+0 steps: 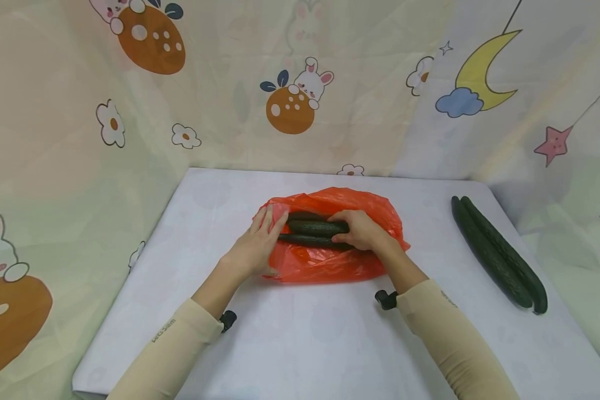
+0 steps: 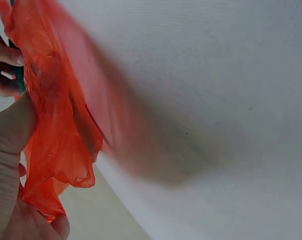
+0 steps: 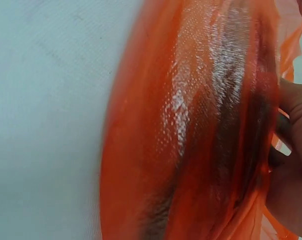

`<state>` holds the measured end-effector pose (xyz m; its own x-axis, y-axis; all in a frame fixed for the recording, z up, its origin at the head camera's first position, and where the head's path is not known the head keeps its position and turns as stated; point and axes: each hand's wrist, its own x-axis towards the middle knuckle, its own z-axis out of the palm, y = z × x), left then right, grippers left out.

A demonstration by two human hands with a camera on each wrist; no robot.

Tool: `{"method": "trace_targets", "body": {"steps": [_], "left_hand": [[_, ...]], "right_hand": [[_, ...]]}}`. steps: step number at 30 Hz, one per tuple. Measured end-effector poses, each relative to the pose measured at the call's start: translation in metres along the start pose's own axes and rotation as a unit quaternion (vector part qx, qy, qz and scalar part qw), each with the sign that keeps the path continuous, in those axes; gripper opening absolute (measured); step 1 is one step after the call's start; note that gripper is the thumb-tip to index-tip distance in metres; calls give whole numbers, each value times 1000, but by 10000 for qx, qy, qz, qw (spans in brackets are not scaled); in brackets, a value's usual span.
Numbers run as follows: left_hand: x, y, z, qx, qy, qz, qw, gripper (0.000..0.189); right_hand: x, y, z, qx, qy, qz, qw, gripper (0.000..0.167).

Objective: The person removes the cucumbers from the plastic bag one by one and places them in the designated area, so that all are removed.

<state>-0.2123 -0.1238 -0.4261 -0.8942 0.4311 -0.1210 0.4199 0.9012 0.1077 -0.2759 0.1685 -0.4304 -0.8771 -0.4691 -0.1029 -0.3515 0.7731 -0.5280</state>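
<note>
A red plastic bag (image 1: 330,272) lies on its side with its mouth spread toward me. Several dark green cucumbers (image 1: 315,228) lie lengthwise inside it. My left hand (image 1: 252,244) holds the bag's left edge, fingers reaching over the plastic and thumb low at the front; the left wrist view shows bunched plastic (image 2: 56,120) between thumb and fingers. At the other end, my right hand (image 1: 365,230) reaches into the mouth and grips a cucumber's right end between thumb and fingers. In the right wrist view, dark cucumber shapes show through the stretched bag (image 3: 190,125).
Two more long cucumbers (image 1: 500,255) lie side by side along the right part of the white table (image 1: 290,339). Cartoon-printed cloth (image 1: 220,83) hangs behind the table and along both sides. Each sleeve end carries a small black wrist device (image 1: 386,300).
</note>
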Motion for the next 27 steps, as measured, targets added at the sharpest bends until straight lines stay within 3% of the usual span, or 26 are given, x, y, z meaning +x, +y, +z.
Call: {"method": "trace_targets", "body": {"steps": [11, 27], "left_hand": [[1, -4, 10, -242, -83, -35, 9997, 144], [7, -21, 28, -825, -421, -106, 9956, 144]], "right_hand": [[-13, -1, -5, 412, -33, -73, 9991, 54], [-34, -8, -6, 342, -200, -442, 9982, 52]]}}
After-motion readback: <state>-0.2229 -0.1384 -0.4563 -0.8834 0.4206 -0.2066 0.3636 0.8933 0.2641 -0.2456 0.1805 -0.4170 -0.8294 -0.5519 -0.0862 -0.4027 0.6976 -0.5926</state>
